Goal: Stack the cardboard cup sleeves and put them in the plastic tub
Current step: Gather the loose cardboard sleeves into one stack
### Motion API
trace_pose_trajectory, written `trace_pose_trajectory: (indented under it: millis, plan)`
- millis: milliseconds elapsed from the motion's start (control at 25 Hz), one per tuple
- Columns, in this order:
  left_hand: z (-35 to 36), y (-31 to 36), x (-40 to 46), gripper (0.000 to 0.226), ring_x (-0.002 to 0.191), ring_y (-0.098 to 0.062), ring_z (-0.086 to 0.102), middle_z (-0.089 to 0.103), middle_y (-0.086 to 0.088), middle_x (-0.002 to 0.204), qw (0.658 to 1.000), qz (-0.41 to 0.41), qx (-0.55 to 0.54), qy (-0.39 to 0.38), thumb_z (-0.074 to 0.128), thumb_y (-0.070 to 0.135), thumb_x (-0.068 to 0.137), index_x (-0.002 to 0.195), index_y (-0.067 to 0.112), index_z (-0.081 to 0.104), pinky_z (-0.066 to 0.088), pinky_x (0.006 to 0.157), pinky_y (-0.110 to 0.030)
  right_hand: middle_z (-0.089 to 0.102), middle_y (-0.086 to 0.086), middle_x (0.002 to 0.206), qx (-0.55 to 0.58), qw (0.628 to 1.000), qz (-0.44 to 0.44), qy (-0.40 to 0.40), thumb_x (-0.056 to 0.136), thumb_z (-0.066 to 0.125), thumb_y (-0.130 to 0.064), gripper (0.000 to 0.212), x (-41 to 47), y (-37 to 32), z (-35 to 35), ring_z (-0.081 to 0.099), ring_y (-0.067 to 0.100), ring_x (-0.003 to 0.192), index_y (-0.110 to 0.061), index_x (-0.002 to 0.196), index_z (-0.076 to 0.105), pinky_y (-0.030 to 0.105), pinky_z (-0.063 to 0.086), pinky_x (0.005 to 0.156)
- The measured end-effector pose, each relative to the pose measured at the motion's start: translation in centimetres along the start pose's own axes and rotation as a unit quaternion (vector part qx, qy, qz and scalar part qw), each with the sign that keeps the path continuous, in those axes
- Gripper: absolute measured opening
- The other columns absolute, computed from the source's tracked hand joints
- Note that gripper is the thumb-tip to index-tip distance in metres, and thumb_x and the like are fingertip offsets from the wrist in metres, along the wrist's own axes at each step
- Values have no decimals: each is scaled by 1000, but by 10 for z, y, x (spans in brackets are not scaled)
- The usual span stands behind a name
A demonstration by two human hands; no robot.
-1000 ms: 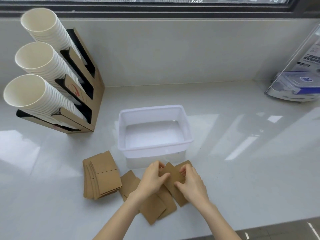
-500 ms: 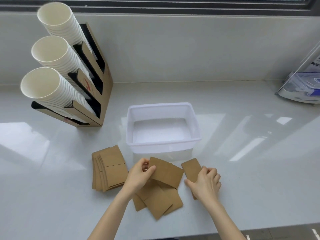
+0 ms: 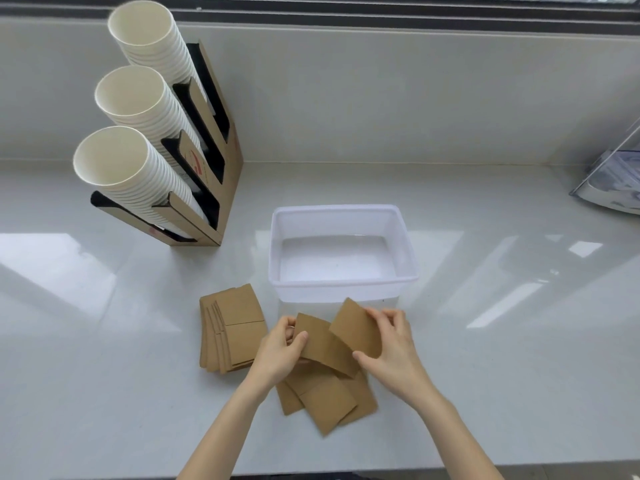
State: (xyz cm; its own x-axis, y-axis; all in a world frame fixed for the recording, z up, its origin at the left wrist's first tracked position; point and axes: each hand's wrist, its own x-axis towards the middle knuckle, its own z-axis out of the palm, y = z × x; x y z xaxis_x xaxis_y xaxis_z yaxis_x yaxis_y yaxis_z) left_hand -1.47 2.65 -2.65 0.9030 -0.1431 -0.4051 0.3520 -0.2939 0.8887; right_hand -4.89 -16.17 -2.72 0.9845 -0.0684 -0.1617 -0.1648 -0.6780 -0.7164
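A white plastic tub (image 3: 404, 249) stands empty in the middle of the counter. Just in front of it my left hand (image 3: 278, 351) grips a flat brown cardboard sleeve (image 3: 323, 344) by its left end. My right hand (image 3: 393, 344) holds a second sleeve (image 3: 356, 327) lifted off the counter, its lower edge overlapping the first. Under both hands lie a few loose sleeves (image 3: 327, 400), fanned at different angles. A rough stack of several sleeves (image 3: 233, 329) rests to the left.
A cardboard dispenser (image 3: 221, 157) with three slanted stacks of white paper cups (image 3: 135, 168) stands at the back left. A clear acrylic stand (image 3: 613, 181) sits at the far right. The counter's front edge runs close below the loose sleeves.
My right hand has picked up the sleeve it was pressing on the counter and brought it left onto the one in my left hand. The camera has shifted left.
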Motion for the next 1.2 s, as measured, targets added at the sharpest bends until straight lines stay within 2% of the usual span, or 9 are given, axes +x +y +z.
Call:
trace_pose_trajectory:
  millis: [120,320,440,520,600,760,880,1000,1200]
  plan:
    - [-1,-2,-3,17,94,-25,63,67,-13,99,1000,7,-5,-12,40,13,93,106,5,48,58,73,-33,29,-5,121,-41,996,-59,-48,74,64,-27,67,1,-12,13,33,13,115,-24,134,33,25,30,103]
    - [1,-1,-10,16,75,-11,64,64,-3,80,998,-1,-56,-7,39,18,94,94,10,52,55,56,-18,32,-2,125,-64,991,-104,-60,76,63,-29,69,2,-22,26,33,12,117,-26,137,32,20,28,99]
    - [-1,-3,-13,8,72,-4,66,68,0,82,998,12,-66,2,45,15,92,90,17,52,54,55,-17,32,-2,126,-71,988,-125,-65,76,63,-29,68,3,-29,31,32,13,119,-27,136,32,18,25,98]
    - [-4,-3,-15,8,74,-6,66,69,-3,88,998,21,-60,17,45,12,91,90,16,52,54,57,-18,32,-2,126,-72,987,-132,-63,77,63,-31,69,3,-31,32,32,14,120,-27,137,31,19,23,98]
    - [-10,-1,-15,9,73,-4,66,69,-4,89,997,30,-58,40,45,12,91,89,18,52,53,56,-16,31,-2,125,-47,990,-116,-59,78,62,-38,71,2,-32,32,31,12,119,-29,139,26,21,21,100]
    - [-27,1,-15,9,77,-7,64,67,-3,92,993,39,-76,85,46,12,91,93,19,51,53,54,-13,27,-6,119,33,999,-35,-21,81,56,-45,72,-3,-26,31,35,14,120,-23,140,21,30,30,107]
    - [-41,2,-16,8,82,-13,65,66,-2,95,988,32,-86,121,47,14,91,93,21,51,59,66,-29,33,0,125,-25,999,11,-46,78,58,-50,71,-9,-23,38,37,18,123,-15,133,29,32,33,105]
    - [-49,3,-16,16,97,-24,63,65,-9,108,987,23,-70,144,49,17,90,105,15,51,53,87,-48,36,4,125,-145,984,15,-102,72,59,-56,74,-15,-30,57,37,22,119,-12,126,34,31,33,98]
    - [-52,4,-16,18,109,-25,58,63,-11,114,985,19,-72,156,48,16,90,107,12,50,47,96,-46,37,7,121,-257,961,-12,-103,72,64,-42,62,-19,-38,74,36,24,109,-11,117,36,31,32,85]
